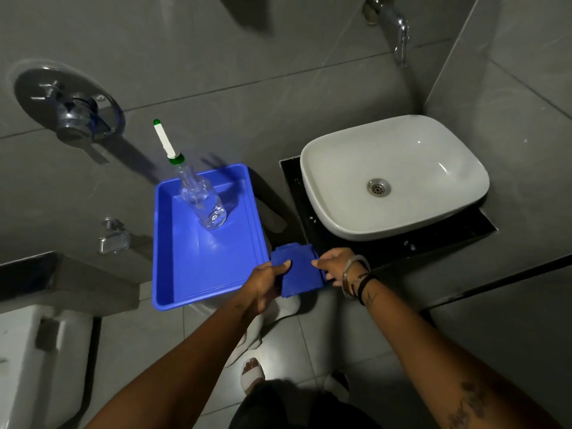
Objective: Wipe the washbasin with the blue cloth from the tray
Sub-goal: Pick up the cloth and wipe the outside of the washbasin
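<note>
A folded blue cloth (298,270) is held in the air between the blue tray (198,261) and the white washbasin (393,178). My left hand (267,281) grips its left edge, thumb on top. My right hand (335,264) pinches its right edge, with bangles on that wrist. The cloth sits just off the tray's right rim, below the basin's near-left corner. The basin is dry-looking, with a metal drain (379,187) in its middle.
A clear spray bottle (202,199) with a green and white nozzle stands at the back of the tray. A wall tap (399,35) hangs above the basin, which rests on a black counter (433,246). A shower mixer (69,109) is on the left wall, a toilet (40,360) at lower left.
</note>
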A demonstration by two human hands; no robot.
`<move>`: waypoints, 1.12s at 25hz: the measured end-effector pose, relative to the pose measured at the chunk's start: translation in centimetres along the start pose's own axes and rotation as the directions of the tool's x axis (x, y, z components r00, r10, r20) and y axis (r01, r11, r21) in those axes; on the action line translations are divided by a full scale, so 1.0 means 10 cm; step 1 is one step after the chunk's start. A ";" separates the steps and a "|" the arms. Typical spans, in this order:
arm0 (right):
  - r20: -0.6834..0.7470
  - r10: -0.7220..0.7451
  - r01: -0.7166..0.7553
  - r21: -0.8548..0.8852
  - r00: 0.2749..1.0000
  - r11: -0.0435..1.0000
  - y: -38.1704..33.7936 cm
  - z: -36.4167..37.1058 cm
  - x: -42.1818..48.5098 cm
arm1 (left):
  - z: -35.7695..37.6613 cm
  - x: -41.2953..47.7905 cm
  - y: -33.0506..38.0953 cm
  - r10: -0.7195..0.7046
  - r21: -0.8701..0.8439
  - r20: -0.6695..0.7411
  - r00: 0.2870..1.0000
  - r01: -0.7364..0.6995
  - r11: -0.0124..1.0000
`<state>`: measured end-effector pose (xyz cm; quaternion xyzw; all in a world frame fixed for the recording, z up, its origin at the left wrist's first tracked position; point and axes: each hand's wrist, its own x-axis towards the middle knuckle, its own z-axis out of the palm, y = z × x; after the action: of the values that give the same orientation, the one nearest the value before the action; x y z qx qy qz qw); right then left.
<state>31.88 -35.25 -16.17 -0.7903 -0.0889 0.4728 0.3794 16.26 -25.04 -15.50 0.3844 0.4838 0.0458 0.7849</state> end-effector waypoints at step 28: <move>-0.240 -0.464 0.025 -0.869 0.853 0.494 -0.12 -1.35 0.86 | 0.83 0.84 -1.11 0.277 0.875 0.467 0.840 -0.392 -0.286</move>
<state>47.72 -37.09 -17.60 -0.9363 -0.3307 0.1155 0.0257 23.95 -33.72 -26.86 0.9562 0.1852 -0.1310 0.1849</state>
